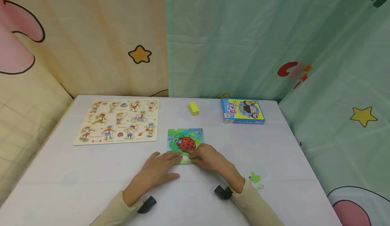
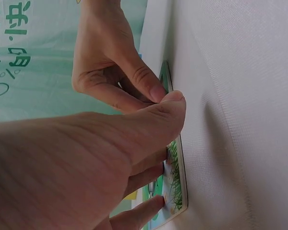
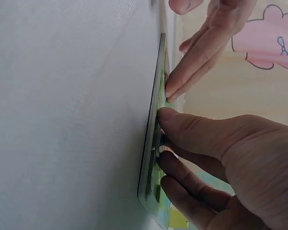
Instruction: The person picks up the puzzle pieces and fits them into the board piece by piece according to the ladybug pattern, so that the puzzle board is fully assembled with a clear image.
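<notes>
A square ladybug jigsaw puzzle (image 1: 192, 133) lies flat near the middle of the table. The fingertips of my left hand (image 1: 159, 169) rest on its lower left part, fingers fairly straight and thumb held off to the side. At the lower right of the puzzle, my right hand (image 1: 209, 157) pinches a small puzzle piece (image 3: 158, 143) between thumb and fingers, close over the board. Most of that piece is hidden by the fingers. In the left wrist view, printed grass (image 2: 175, 184) shows along the board's near edge.
A loose green puzzle piece (image 1: 255, 178) lies right of my right forearm. Behind are a wooden board with sports figures (image 1: 122, 128), a yellow block (image 1: 193, 108) and a blue puzzle box (image 1: 242, 111). Curtains (image 1: 231, 50) stand behind the table.
</notes>
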Motion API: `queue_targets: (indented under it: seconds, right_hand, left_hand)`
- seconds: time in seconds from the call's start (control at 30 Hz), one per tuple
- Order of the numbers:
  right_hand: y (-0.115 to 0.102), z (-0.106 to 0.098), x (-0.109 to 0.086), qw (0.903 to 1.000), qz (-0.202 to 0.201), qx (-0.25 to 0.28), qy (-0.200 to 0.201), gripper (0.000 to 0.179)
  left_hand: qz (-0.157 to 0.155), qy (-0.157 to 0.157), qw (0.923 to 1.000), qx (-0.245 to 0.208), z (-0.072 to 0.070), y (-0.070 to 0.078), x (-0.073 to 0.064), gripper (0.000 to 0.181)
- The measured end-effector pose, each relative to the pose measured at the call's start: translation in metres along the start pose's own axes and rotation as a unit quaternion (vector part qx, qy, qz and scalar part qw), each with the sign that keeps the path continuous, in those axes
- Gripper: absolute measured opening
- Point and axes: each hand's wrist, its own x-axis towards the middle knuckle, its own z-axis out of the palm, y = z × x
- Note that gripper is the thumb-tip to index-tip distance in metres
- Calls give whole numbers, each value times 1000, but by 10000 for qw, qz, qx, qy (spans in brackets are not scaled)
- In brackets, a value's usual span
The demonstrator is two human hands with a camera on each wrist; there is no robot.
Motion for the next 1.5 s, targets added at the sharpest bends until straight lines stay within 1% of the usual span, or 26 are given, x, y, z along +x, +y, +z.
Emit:
queue_targets:
  seconds: [0.17, 0.3, 0.47, 0.77, 0.87, 1.03, 1.2, 1.37, 1.5]
  right_hand:
    - [3, 1, -1, 9993, 117, 359, -4, 21]
    - [8, -6, -10, 9984, 123, 539, 94, 25]
    - [18, -18, -37, 9978, 275, 531, 299, 29]
    - [37, -30, -96, 9957, 703, 372, 479, 34]
    - [42, -32, -116, 9940, 929, 352, 451, 39]
    - [46, -34, -146, 9878, 1476, 437, 249, 48]
    - [51, -36, -166, 9833, 1757, 453, 129, 53]
    - [57, -36, -181, 9807, 1914, 376, 165, 59]
    - [60, -36, -191, 9762, 2108, 482, 154, 65]
  left_hand:
    - [0, -54, 10000, -55, -2, -1, -1, 59]
    - [-2, -120, 9999, -55, -1, -1, 0, 59]
    - [50, -62, 9999, -70, 0, -2, 0, 58]
    - [81, -20, 9998, -174, 0, 0, -1, 57]
    - [75, -15, 9998, -196, 0, 0, -1, 58]
    - [122, 13, 9997, -217, 1, -1, -1, 58]
    - [136, -9, 9997, -207, 0, -1, -1, 58]
    - [139, -39, 9995, -269, -2, 0, -1, 58]
    - [154, -42, 9996, -249, -3, 1, -2, 57]
